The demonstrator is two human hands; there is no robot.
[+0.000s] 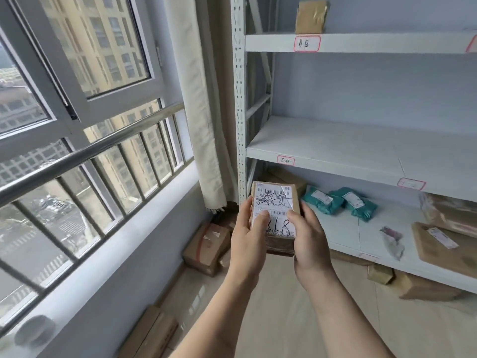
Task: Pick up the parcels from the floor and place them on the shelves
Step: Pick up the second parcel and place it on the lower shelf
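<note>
I hold a small brown cardboard parcel point(276, 202) with a white shipping label and handwritten black marks, upright in front of me. My left hand point(249, 236) grips its left side, thumb on the label. Gripping its right side is my right hand point(308, 240). The parcel hangs in the air before the left post of the grey metal shelving unit point(335, 153). The middle shelf board is bare. On the lower shelf point(343, 233) lie two teal bags point(338, 201) and brown parcels point(444, 241). One brown parcel point(311, 16) stands on the top shelf.
Cardboard boxes point(206, 248) lie on the floor by the wall corner, another box point(152, 334) along the window wall, and more boxes point(423, 285) under the lowest shelf. A window with a metal rail point(90, 148) runs along the left. A curtain point(198, 99) hangs beside the shelf post.
</note>
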